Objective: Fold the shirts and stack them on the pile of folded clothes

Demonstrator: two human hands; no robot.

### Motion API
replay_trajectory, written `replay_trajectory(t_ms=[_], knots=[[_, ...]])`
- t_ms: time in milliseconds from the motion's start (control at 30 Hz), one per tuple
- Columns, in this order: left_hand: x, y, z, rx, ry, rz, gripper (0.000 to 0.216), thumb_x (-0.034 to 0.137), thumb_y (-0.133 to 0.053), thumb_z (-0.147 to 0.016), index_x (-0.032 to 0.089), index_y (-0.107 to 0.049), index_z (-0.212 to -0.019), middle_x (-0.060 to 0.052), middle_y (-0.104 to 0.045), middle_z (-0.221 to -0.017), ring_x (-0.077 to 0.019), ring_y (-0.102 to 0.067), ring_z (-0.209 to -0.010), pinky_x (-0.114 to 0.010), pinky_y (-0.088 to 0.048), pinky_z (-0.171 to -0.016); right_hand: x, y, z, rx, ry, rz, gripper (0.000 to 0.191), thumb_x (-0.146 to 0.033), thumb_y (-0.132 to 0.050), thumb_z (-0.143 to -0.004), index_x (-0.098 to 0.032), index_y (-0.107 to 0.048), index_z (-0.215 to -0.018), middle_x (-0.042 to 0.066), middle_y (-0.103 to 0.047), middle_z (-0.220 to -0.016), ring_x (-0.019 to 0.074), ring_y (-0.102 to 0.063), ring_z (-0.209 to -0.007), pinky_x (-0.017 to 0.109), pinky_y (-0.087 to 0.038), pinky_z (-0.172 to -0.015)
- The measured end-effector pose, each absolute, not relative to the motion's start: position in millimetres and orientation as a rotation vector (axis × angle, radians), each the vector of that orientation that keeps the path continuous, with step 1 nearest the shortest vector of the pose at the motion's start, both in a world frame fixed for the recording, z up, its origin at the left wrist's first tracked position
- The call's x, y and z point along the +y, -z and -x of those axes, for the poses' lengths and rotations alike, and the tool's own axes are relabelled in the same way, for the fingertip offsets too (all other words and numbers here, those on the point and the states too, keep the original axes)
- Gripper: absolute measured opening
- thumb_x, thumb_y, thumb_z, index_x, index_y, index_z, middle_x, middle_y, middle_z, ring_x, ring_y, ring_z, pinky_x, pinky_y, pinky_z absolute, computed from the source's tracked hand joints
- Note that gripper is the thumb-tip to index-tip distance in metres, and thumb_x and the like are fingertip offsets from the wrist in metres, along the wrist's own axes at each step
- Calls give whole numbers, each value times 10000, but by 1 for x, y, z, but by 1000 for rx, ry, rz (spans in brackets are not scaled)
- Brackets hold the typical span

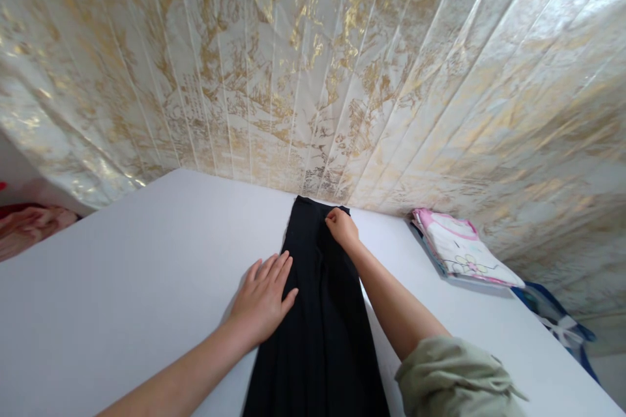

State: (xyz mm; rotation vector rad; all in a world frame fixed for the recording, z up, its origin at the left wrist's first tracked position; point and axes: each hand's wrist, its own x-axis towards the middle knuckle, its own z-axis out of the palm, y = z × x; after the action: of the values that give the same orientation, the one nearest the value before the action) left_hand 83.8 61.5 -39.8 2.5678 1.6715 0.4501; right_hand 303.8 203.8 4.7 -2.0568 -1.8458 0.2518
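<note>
A long black garment (306, 313) lies lengthwise on the white table, its narrow top end near the far edge and its lower part widening towards me. It could be trousers or a skirt; I cannot tell which. My left hand (267, 293) rests flat on its left side, fingers spread, partly on the cloth and partly over the table. Near the top right corner, my right hand (342, 227) has its thumb and fingers pinched together on the fabric. A lengthwise fold runs down the middle of the cloth. The garment's near end is cut off by the frame.
The white table (147, 273) ends at a pleated cream and gold curtain (313, 78). On the right lies a folded stack of clothes (464, 254), topped by a white and pink flowered piece. A blue item (562, 319) hangs by the right edge. Pinkish cloth (34, 228) is at far left.
</note>
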Motion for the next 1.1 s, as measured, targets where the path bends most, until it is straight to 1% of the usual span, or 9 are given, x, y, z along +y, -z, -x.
replay_trajectory(t_ms=[133, 233, 300, 400, 567, 700, 833, 967, 1100], knots=[[62, 40, -83, 1668, -451, -2576, 572, 415, -419, -938, 166, -400, -1453, -57, -349, -1542, -263, -347, -1403, -486, -239, -1156, 161, -5, -311, -2006, -443, 1881, 194, -222, -520, -844, -240, -688, -939, -11, -682, -809, 137, -613, -763, 220, -409, -675], [62, 40, -82, 1658, -479, -2580, 560, 435, -424, -943, 179, -417, -1441, -65, -366, -1536, -266, -356, -1397, -486, -247, -1151, 135, 3, -315, -2082, -654, 1800, 281, -171, -526, -804, -241, -691, -1021, -26, -654, -732, 131, -588, -682, 220, -393, -629], [64, 41, -80, 1638, -508, -2569, 527, 447, -423, -950, 204, -448, -1417, -63, -400, -1520, -259, -373, -1386, -481, -261, -1146, 126, 10, -317, -2069, -676, 1788, 315, -143, -525, -783, -245, -676, -1040, -40, -628, -707, 122, -564, -653, 214, -378, -607], [69, 41, -77, 1626, -590, -2494, 440, 416, -408, -969, 229, -508, -1354, -53, -484, -1465, -234, -433, -1340, -453, -316, -1121, 125, 20, -321, -2036, -667, 1735, 241, -130, -531, -758, -238, -659, -932, -57, -583, -676, 109, -533, -632, 203, -363, -592], [84, 20, -83, 1496, -749, -2456, 303, 237, -452, -941, 221, -609, -1199, -62, -645, -1195, -218, -571, -1124, -391, -443, -988, 131, 35, -332, -1888, -781, 1521, 130, -139, -520, -743, -215, -590, -822, -64, -519, -629, 100, -504, -577, 195, -370, -551], [107, 0, -110, 1329, -738, -2523, 260, 151, -481, -905, 198, -672, -1076, -68, -661, -1022, -226, -587, -1007, -371, -468, -908, 131, 39, -335, -1731, -941, 1404, 91, -159, -509, -748, -210, -556, -806, -69, -508, -607, 97, -510, -517, 202, -405, -504], [131, 8, -139, 1202, -651, -2509, 221, 91, -535, -848, 195, -708, -937, -50, -668, -927, -213, -604, -933, -344, -477, -875, 129, 39, -334, -1670, -966, 1360, 82, -156, -508, -752, -211, -550, -797, -73, -507, -605, 95, -524, -511, 203, -426, -498], [140, 28, -149, 1178, -657, -2481, 237, 88, -536, -852, 194, -708, -974, -52, -665, -970, -197, -605, -962, -326, -469, -909, 127, 40, -333, -1665, -940, 1358, 80, -162, -507, -777, -214, -552, -818, -70, -530, -627, 99, -541, -539, 206, -435, -522], [134, 36, -147, 1200, -765, -2421, 256, 108, -539, -850, 203, -655, -1058, -41, -652, -960, -201, -593, -957, -340, -472, -894, 121, 37, -329, -1740, -778, 1471, 80, -191, -521, -812, -228, -580, -852, -52, -598, -707, 111, -573, -620, 216, -435, -584]])
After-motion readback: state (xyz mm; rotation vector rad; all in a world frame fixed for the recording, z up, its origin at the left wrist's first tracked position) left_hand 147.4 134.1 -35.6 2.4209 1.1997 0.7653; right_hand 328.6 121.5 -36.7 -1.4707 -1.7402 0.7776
